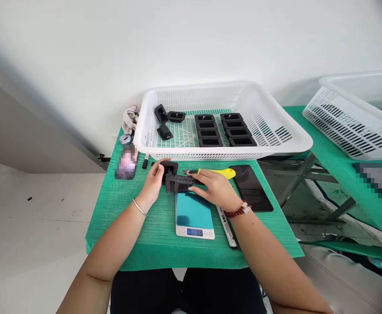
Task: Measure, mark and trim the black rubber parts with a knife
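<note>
My left hand (155,182) is closed on a black rectangular plastic part (170,166) with a recessed middle, like those in the basket. A black vernier caliper (182,179) is gripped in my right hand (215,187), its jaws pointing toward me at the part's near edge. Whether the jaws touch the part I cannot tell. Below the caliper lies a digital scale (195,213) with a shiny blue-green top, its display apparently reading zero. Just beyond my right fingers is a yellow-handled utility knife (225,173). A white marker pen (226,229) lies right of the scale.
A white plastic basket (279,141) behind my hands holds several black parts (208,133), some in rows. At right lies a dark tablet-like slab (253,187); at left, a blurred phone (126,162), a black marker cap (145,162) and a crumpled cloth (129,120). Another basket (351,117) stands farther right.
</note>
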Demonstrator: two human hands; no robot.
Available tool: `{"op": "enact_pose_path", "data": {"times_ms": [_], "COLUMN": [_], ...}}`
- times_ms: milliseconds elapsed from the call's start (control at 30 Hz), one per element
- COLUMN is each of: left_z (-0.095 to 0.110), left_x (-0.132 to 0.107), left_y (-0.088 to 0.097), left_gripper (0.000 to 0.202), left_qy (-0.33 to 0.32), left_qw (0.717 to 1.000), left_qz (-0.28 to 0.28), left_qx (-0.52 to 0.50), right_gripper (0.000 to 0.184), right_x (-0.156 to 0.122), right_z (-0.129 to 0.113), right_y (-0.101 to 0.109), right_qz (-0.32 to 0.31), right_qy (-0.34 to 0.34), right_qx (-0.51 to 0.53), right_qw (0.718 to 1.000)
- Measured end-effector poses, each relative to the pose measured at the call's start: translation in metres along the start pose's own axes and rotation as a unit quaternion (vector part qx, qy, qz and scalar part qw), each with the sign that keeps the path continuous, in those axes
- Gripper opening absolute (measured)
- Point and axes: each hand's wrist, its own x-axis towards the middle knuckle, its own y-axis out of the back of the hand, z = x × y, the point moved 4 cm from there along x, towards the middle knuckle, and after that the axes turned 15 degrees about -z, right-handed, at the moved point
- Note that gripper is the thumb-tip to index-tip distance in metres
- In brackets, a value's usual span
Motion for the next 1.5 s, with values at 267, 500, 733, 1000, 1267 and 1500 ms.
{"op": "enact_pose_path", "data": {"times_ms": [267, 500, 733, 1000, 1267, 1500], "left_z": [0.007, 0.012, 0.011, 0.009, 0.006, 0.005], "left_x": [-0.001, -0.003, -0.005, -0.004, -0.002, -0.004], "left_y": [-0.008, -0.013, -0.012, -0.013, -0.008, -0.012], "left_gripper": [0.051, 0.049, 0.054, 0.051, 0.045, 0.040], "left_qy": [-0.040, -0.034, -0.043, -0.051, -0.025, -0.038], "left_qw": [0.995, 0.994, 0.991, 0.980, 0.983, 0.991], "left_qz": [-0.082, -0.098, -0.113, -0.151, -0.129, -0.114], "left_qx": [0.032, 0.029, 0.055, 0.121, 0.125, -0.060], "right_gripper": [0.050, 0.053, 0.046, 0.034, 0.032, 0.033], "right_x": [-0.004, -0.004, -0.007, -0.006, -0.005, -0.004], "right_z": [0.013, 0.007, 0.000, -0.009, -0.011, -0.008], "right_y": [0.002, 0.004, 0.007, 0.008, 0.009, 0.006], "right_qz": [0.030, 0.031, 0.101, 0.147, 0.133, 0.112], "right_qy": [-0.090, -0.101, -0.080, -0.013, -0.002, -0.020], "right_qx": [0.003, -0.043, -0.073, -0.089, -0.079, -0.049], "right_qw": [0.996, 0.993, 0.989, 0.985, 0.988, 0.992]}}
